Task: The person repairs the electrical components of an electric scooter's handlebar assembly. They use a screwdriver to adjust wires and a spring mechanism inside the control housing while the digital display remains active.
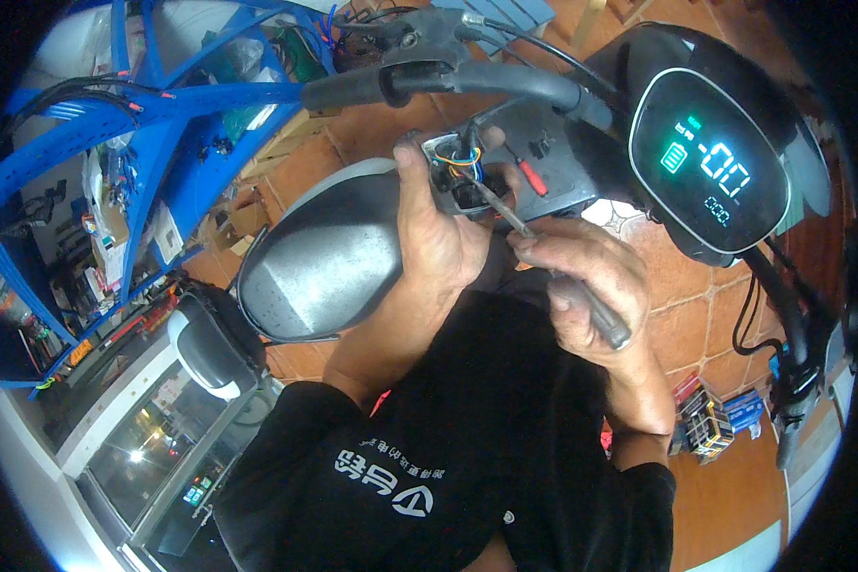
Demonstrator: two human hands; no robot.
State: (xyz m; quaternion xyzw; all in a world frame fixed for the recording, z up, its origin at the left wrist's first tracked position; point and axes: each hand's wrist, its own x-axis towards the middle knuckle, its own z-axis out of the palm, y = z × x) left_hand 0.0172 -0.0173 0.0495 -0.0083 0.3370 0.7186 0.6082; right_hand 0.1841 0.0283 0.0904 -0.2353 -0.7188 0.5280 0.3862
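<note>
"Where is the piece being worked on?"

"The small dark housing (469,198) sits in the left hand (439,234), just beyond the near edge of the black shirt (505,400). The thumb lies along its left side and the fingers wrap round behind to the right, gripping it."

"And the other hand?"

"The right hand (596,272) is curled firmly round a screwdriver (499,203). The tip reaches among the coloured wires (465,157); whether it touches one, I can't tell."

"How far along does it look?"

"The housing already faces up uncovered, its wires bare to view, so I'd judge that getting into it is done. The work inside looks unfinished, and closing it up seems left. I can't make out whether any wire is loose. A red-handled tool (532,179) lies on the grey panel (577,162), beyond the right hand."

"Any writing?"

"White lettering and an emblem (412,500) cross the shirt at the near side. To the far right, a rounded display (710,162) is lit, with a green battery symbol and pale digits. The boxes (705,424) at the near right carry print too small to read. On the housing itself I see no legible label."
</note>
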